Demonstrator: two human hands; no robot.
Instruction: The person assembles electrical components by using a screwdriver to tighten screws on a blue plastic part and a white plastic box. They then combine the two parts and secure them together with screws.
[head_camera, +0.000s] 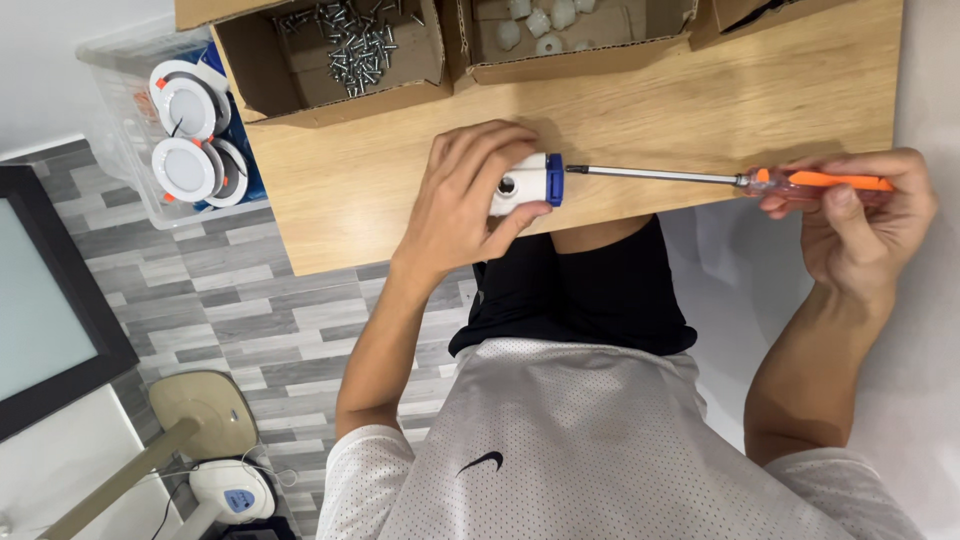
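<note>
Fitting (524, 183), white with a blue end cap, is lying on its side near the front edge of the table (400, 190), cap facing your right. Your left hand (462, 195) is wrapping over it, fingers curling across the top and thumb pressing underneath, so it is being gripped firmly. A dark round hole is showing on the white body between your fingers.

Your right hand (865, 215) is closing around the orange handle of the screwdriver (720, 179), thumb lying along the grip. That hand is hanging out past the table's right edge, over the pale floor. The steel shaft is running level, roughly parallel to the front edge, with its tip sitting in the blue cap.

Along the far edge, cardboard boxes are sitting side by side: the screw box (335, 60) holding loose screws, and the next box (570, 40) holding small white parts. Bare wood is lying open between the boxes and your hands, and more to the left of your left hand, up to the table's left edge.

Off that left edge, a clear bin (130, 130) is standing on the floor with round white lamps (185, 168) inside. Your lap is sitting right under the front edge, directly below the fitting.
</note>
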